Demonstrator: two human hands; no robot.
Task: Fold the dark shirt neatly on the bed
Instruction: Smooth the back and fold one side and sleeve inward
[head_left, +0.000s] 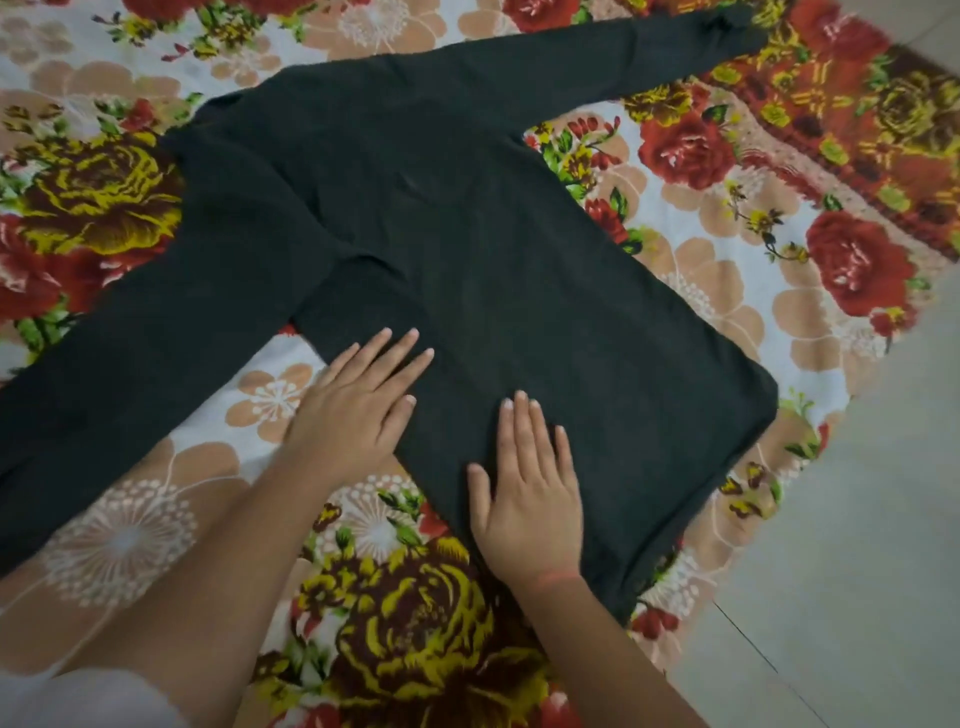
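Observation:
The dark long-sleeved shirt lies spread flat on the bed, collar toward the upper left and hem toward the lower right. One sleeve stretches to the lower left, the other to the upper right. My left hand rests flat on the shirt's near side edge, fingers straight, palm partly on the bedsheet. My right hand presses flat on the shirt body close to the hem, fingers straight and together.
A floral bedsheet with red, yellow and peach flowers covers the bed. The bed's edge runs diagonally at the right, with pale tiled floor beyond it. A red thread circles my right wrist.

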